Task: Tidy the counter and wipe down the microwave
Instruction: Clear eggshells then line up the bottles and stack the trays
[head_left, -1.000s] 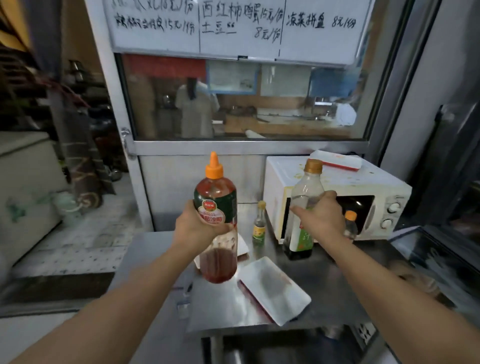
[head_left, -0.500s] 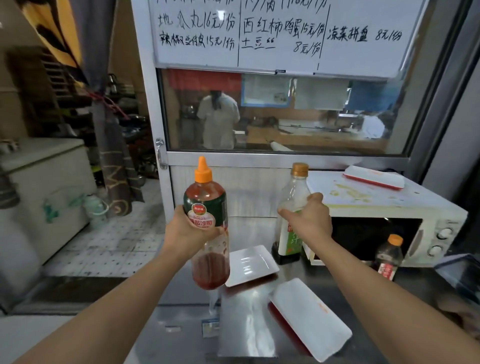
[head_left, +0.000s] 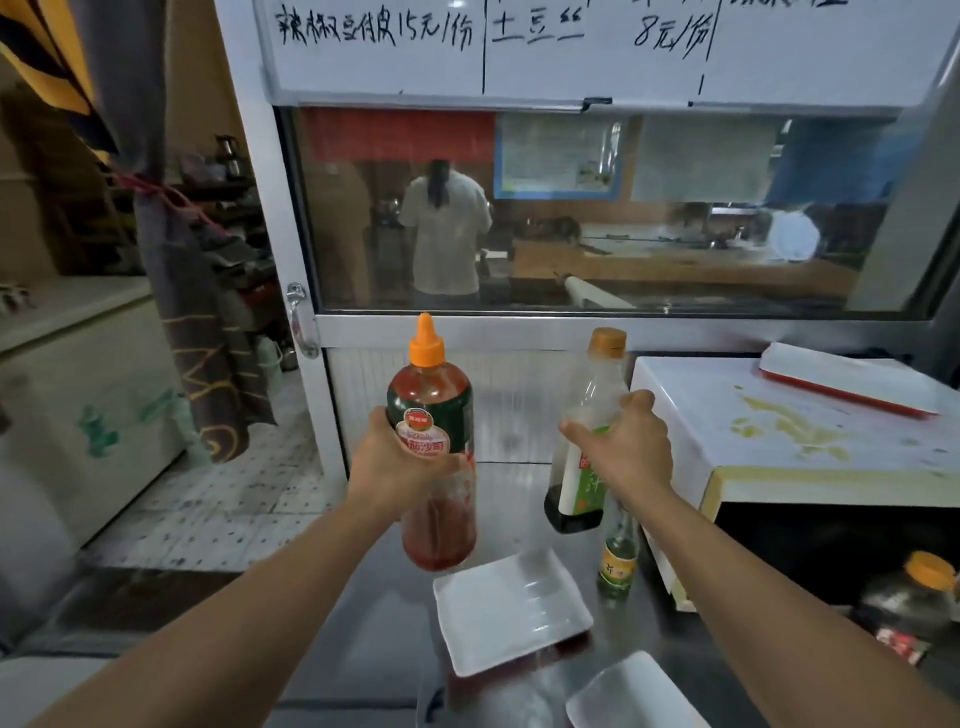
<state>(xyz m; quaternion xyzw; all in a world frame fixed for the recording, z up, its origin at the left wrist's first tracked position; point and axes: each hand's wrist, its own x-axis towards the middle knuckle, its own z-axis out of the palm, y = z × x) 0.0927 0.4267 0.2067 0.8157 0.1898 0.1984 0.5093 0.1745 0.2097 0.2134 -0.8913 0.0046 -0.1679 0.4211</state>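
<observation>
My left hand (head_left: 400, 467) grips a tall red sauce bottle (head_left: 434, 395) with an orange nozzle cap, held up above the steel counter (head_left: 514, 504). My right hand (head_left: 626, 447) grips a clear bottle with dark liquid (head_left: 584, 467) and an orange cap, also lifted, just left of the white microwave (head_left: 769, 441). The microwave's top carries yellow stains and a white and red tray (head_left: 847, 382). Its dark door faces the lower right.
A small green-labelled bottle (head_left: 618, 561) stands by the microwave's front corner. A dark jar with an orange lid (head_left: 914, 597) sits at the right. Two white square plates (head_left: 511, 608) (head_left: 634, 696) lie on the counter near me. A glass window and panel wall close off the back.
The view has closed in on the counter and shifted left. Both hands have carried their bottles leftward, away from the microwave front; the dark-liquid bottle has left the counter.
</observation>
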